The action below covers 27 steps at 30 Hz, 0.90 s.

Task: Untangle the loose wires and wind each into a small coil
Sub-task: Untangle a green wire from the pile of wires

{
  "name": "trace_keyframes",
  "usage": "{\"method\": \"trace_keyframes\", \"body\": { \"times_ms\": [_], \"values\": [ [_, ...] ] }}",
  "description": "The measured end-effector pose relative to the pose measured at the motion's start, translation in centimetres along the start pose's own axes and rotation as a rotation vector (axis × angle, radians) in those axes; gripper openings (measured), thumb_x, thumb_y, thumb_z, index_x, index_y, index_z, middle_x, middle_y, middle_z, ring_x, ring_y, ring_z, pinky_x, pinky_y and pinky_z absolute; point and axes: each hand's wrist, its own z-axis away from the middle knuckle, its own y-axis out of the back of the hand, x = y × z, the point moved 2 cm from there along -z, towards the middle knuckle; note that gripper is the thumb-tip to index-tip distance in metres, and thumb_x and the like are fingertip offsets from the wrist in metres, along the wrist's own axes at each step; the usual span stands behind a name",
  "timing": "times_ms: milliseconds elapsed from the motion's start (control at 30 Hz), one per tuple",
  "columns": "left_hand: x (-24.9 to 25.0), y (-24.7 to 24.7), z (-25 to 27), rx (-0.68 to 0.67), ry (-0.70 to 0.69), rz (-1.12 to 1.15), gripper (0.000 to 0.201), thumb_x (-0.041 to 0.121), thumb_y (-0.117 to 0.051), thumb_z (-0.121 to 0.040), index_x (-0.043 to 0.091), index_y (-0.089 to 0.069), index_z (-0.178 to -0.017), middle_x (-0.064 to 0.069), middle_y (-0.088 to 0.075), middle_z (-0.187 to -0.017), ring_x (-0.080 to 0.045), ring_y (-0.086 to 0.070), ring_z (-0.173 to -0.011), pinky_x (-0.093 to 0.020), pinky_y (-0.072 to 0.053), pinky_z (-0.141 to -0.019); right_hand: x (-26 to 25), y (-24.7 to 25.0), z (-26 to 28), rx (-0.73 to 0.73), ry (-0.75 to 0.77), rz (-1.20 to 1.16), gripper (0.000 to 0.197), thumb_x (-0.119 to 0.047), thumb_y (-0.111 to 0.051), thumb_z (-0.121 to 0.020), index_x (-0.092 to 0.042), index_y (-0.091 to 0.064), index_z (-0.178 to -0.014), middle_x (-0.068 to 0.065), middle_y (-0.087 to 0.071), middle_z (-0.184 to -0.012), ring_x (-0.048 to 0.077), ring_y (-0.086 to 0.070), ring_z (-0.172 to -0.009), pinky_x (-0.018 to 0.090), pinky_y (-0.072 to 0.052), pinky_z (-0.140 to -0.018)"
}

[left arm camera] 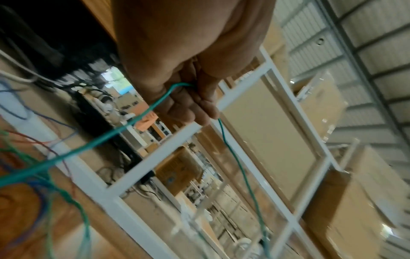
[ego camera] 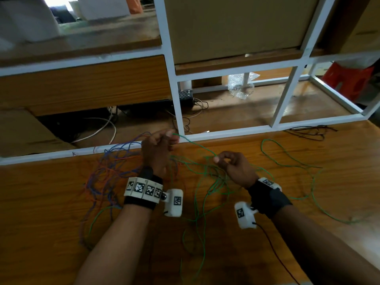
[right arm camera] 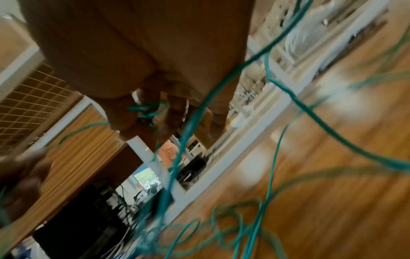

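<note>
A long green wire [ego camera: 205, 182] sprawls in loops over the wooden table [ego camera: 308, 202]. A short stretch of it [ego camera: 195, 144] runs taut between my two raised hands. My left hand [ego camera: 162, 140] is closed around one part near the table's back edge; the left wrist view shows the green wire [left arm camera: 124, 126] passing through its curled fingers [left arm camera: 199, 105]. My right hand [ego camera: 224, 161] pinches the wire between thumb and forefinger; the right wrist view shows a small green tangle [right arm camera: 146, 110] at its fingertips. A blue and red wire tangle [ego camera: 111, 167] lies left of my left hand.
A white metal frame [ego camera: 176, 95] runs along the table's back edge with cardboard boxes behind it. Thin black wires [ego camera: 310, 132] lie at the back right. Cables and a black device [ego camera: 185, 97] sit on the floor beyond. Black leads trail from both wrist cameras.
</note>
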Motion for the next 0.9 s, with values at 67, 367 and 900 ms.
{"method": "trace_keyframes", "body": {
  "times_ms": [67,367,900],
  "values": [
    [-0.7,2.0,-1.0,0.081,0.045,-0.035,0.02,0.017,-0.062,-0.098,0.018,-0.073,-0.081,0.0,-0.072,-0.067,-0.011,-0.064,-0.058,-0.032,-0.051,-0.059,-0.2,2.4,0.4,-0.007,0.034,0.09,0.023,-0.04,-0.07,-0.097,-0.033,-0.065,-0.076,-0.002,-0.059,-0.104,0.016,-0.061,-0.097,0.04,-0.047,-0.088],
    [-1.6,-1.3,2.3,-0.052,-0.309,-0.818,0.044,0.039,-0.055,-0.094,0.017,-0.063,-0.131,-0.011,-0.061,-0.136,-0.026,-0.055,-0.123,-0.039,-0.042,-0.105,-2.8,6.7,2.8,-0.114,0.19,0.177,0.023,-0.046,-0.071,-0.094,-0.028,-0.063,-0.082,-0.006,-0.072,-0.092,0.016,-0.07,-0.088,0.045,-0.055,-0.08],
    [-0.9,-8.8,5.8,-0.613,-0.371,-0.6,0.016,0.029,-0.067,-0.096,0.018,-0.079,-0.093,0.004,-0.076,-0.078,-0.007,-0.07,-0.071,-0.026,-0.057,-0.068,-0.6,8.1,3.6,-0.019,-0.067,-0.182,0.053,-0.006,-0.082,-0.085,-0.026,-0.064,-0.131,-0.002,-0.074,-0.118,0.028,-0.078,-0.09,0.056,-0.062,-0.082]
  ]
}}
